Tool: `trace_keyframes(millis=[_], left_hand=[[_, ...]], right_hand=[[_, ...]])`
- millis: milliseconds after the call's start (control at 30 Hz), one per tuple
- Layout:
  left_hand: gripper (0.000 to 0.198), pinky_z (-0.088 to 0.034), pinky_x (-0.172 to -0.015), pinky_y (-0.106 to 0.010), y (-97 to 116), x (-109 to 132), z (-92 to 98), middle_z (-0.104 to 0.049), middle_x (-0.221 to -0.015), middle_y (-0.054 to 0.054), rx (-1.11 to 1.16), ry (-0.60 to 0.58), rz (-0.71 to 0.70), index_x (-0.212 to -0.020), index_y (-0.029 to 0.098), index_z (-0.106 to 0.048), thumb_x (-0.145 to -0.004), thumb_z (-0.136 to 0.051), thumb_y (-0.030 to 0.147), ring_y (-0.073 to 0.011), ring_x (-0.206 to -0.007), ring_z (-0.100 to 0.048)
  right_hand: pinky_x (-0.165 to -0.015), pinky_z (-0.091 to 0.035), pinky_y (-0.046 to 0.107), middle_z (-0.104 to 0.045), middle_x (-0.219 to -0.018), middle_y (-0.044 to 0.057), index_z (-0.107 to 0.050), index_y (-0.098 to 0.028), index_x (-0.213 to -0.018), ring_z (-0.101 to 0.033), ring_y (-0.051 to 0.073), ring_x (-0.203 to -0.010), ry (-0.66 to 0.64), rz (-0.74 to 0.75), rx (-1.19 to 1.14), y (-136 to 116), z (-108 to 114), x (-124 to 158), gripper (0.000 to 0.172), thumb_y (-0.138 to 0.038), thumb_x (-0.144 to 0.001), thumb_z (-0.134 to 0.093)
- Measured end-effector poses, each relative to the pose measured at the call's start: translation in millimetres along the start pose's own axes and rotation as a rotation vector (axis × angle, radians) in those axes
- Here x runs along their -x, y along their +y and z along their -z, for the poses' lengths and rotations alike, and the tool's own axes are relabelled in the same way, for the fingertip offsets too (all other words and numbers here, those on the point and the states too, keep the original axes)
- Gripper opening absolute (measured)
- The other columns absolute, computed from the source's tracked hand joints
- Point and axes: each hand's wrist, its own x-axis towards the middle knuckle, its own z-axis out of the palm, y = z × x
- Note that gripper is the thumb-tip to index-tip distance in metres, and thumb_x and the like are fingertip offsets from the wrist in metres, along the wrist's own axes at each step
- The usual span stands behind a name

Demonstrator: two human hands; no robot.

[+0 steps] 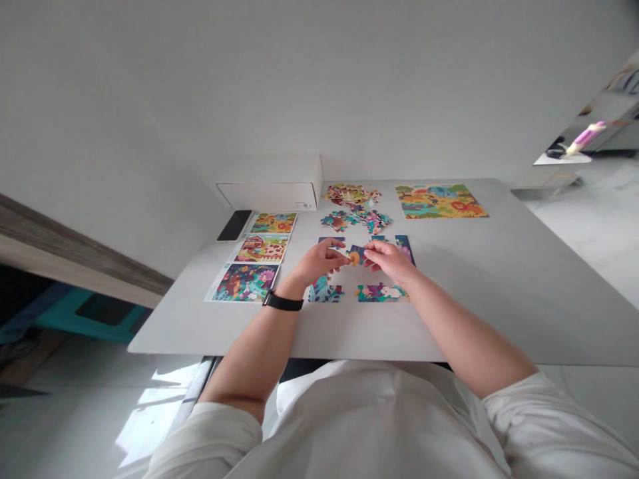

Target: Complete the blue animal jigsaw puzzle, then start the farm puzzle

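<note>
My left hand (319,261) and my right hand (389,259) meet over the middle of the grey table (499,293). Both pinch a small puzzle piece (355,256), blue with an orange spot, held between their fingertips. Around them lies a partly joined puzzle: corner sections at the near left (325,293), near right (382,293), far left (331,240) and far right (404,247). A black band sits on my left wrist.
Loose puzzle pieces (355,206) lie in heaps beyond my hands. A finished puzzle (439,201) lies at the far right. Three picture cards (259,249) line the left side, beside a black phone (234,225) and a white box (272,183).
</note>
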Motion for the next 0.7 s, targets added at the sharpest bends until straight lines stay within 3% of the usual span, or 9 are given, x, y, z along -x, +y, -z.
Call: trace_keyframes(millis=[233, 333, 433, 533, 600, 700], left_hand=[[0.041, -0.049, -0.050, -0.021, 9.4, 1.8, -4.6, -0.067, -0.081, 0.000, -0.071, 0.006, -0.030, -0.110, 0.018, -0.074, -0.086, -0.080, 0.051, -0.0097, -0.059, -0.056], [0.032, -0.045, -0.047, -0.021, 11.1, 2.2, -9.0, -0.063, -0.073, 0.002, -0.111, 0.019, -0.027, -0.102, 0.018, -0.074, -0.088, -0.077, 0.047, -0.0091, -0.055, -0.052], [0.024, -0.043, -0.046, -0.021, 10.0, 2.0, -10.6, -0.058, -0.065, 0.004, -0.121, 0.046, -0.009, -0.098, 0.017, -0.074, -0.090, -0.074, 0.040, -0.0090, -0.051, -0.049], [0.021, -0.044, -0.046, -0.021, 8.4, 1.2, -9.2, -0.054, -0.059, 0.005, -0.093, 0.094, 0.004, -0.099, 0.018, -0.074, -0.092, -0.072, 0.037, -0.0094, -0.049, -0.048], [0.020, -0.044, -0.046, -0.021, 7.8, 0.7, -8.5, -0.053, -0.057, 0.005, -0.090, 0.119, -0.006, -0.099, 0.017, -0.075, -0.092, -0.072, 0.036, -0.0098, -0.048, -0.048], [0.019, -0.042, -0.045, -0.021, 7.6, 0.5, -9.3, -0.052, -0.057, 0.005, -0.083, 0.121, -0.016, -0.099, 0.017, -0.075, -0.093, -0.072, 0.035, -0.0097, -0.047, -0.047]], right_hand=[[-0.063, -0.055, 0.027, -0.077, -0.084, 0.000, -0.072, -0.024, -0.096, -0.072, 0.018, -0.072, 0.003, 0.068, 0.200, 6.7, 0.5, -3.9, 0.011, -0.034, -0.091, -0.071], [-0.062, -0.054, 0.028, -0.077, -0.082, 0.001, -0.074, -0.024, -0.099, -0.072, 0.018, -0.071, -0.033, 0.112, 0.297, 11.3, -1.0, -4.8, 0.013, -0.034, -0.095, -0.067], [-0.065, -0.057, 0.030, -0.079, -0.093, 0.003, -0.073, -0.024, -0.108, -0.073, 0.018, -0.075, -0.017, 0.181, 0.362, 13.9, -0.2, -4.3, 0.018, -0.034, -0.097, -0.065], [-0.076, -0.063, 0.035, -0.078, -0.120, 0.008, -0.070, -0.026, -0.124, -0.076, 0.021, -0.092, 0.032, 0.375, 0.464, 12.5, 3.1, -1.0, 0.032, -0.032, -0.092, -0.073], [-0.085, -0.064, 0.039, -0.073, -0.135, 0.010, -0.068, -0.027, -0.128, -0.074, 0.026, -0.111, -0.001, 0.554, 0.566, 9.9, 5.1, 2.5, 0.041, -0.028, -0.088, -0.079], [-0.101, -0.062, 0.046, -0.071, -0.138, 0.012, -0.069, -0.027, -0.124, -0.068, 0.030, -0.130, -0.076, 0.744, 0.697, 6.0, 5.7, 6.9, 0.038, -0.019, -0.088, -0.077]])
